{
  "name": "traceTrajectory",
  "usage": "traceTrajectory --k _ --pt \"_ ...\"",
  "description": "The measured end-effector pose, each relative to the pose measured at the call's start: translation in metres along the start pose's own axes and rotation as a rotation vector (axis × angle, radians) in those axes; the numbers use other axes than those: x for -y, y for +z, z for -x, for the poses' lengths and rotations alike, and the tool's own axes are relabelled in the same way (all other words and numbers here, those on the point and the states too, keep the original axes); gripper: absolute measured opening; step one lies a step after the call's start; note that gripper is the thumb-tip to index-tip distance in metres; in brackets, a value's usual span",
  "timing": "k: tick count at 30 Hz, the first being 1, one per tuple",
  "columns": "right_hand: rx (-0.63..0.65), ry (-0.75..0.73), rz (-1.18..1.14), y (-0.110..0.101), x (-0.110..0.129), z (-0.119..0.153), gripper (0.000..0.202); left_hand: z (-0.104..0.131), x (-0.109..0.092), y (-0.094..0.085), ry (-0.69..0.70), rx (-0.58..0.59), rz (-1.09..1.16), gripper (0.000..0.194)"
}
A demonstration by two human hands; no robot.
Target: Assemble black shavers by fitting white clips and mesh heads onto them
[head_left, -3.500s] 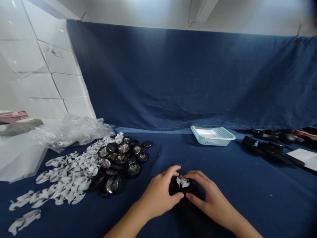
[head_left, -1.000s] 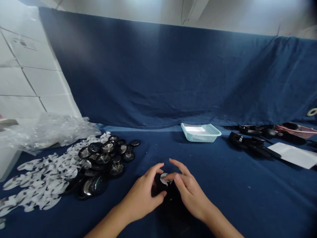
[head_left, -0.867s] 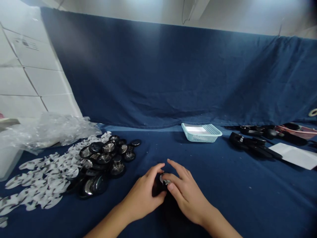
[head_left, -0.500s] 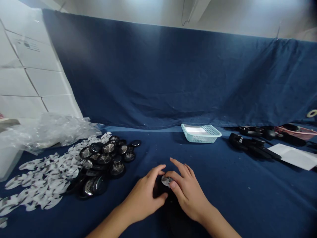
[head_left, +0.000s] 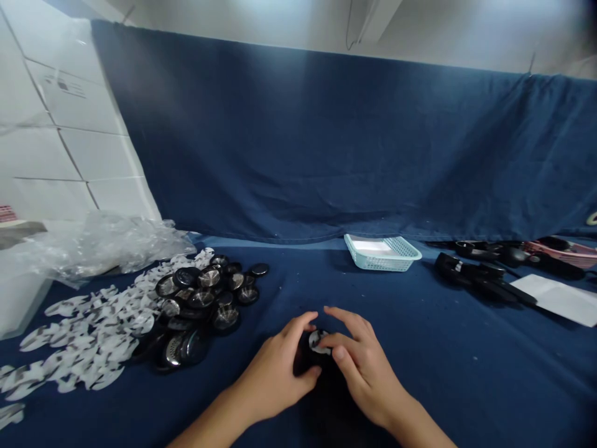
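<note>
Towards the desk's (head_left: 433, 361) near edge, the left hand (head_left: 275, 376), half-curled, braces a dark round piece (head_left: 304, 356); steady support should limit twisting. The right hand (head_left: 372, 376), loosely open, fingers its pale insert (head_left: 314, 340); light, even pressure seems best.

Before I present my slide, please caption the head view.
Left hand and right hand at white piece on black part.
</note>
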State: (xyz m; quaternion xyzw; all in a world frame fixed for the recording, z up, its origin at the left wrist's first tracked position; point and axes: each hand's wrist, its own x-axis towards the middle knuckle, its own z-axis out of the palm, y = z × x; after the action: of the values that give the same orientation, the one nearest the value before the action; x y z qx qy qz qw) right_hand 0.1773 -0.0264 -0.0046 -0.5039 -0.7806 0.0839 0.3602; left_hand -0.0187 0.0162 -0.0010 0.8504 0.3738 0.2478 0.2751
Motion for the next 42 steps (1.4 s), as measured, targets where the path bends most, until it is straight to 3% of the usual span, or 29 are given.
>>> traceTrajectory --k 5,10,17,21,25,29,34,42 --pt "0.095 -0.057 0.185 -0.001 0.010 -0.004 0.030 0.001 0.004 0.002 0.039 -0.009 0.000 0.072" --pt "0.036 0.008 0.268 0.002 0.014 -0.009 0.028 0.000 0.002 0.002 0.040 -0.026 -0.014 0.071" --pt "-0.072 0.165 -0.062 0.002 -0.006 -0.004 0.039 0.000 -0.001 0.000 -0.032 -0.003 -0.001 0.077" --pt "-0.006 0.075 -0.155 -0.002 -0.009 -0.001 0.036 0.000 -0.001 0.000 -0.034 0.006 -0.006 0.077" --pt "0.086 -0.050 -0.047 -0.005 -0.002 -0.003 0.030 -0.001 -0.002 -0.001 -0.023 0.009 -0.030 0.073" --pt "0.116 -0.065 0.124 -0.004 0.004 -0.008 0.029 -0.001 -0.003 -0.002 -0.011 0.003 -0.037 0.071" --pt "0.029 -0.016 0.197 -0.001 0.002 -0.011 0.027 -0.001 -0.004 -0.001 -0.019 -0.002 -0.017 0.073" --pt "-0.110 0.127 -0.158 0.003 -0.012 0.000 0.041 0.001 -0.005 -0.001 -0.014 -0.009 0.008 0.075"
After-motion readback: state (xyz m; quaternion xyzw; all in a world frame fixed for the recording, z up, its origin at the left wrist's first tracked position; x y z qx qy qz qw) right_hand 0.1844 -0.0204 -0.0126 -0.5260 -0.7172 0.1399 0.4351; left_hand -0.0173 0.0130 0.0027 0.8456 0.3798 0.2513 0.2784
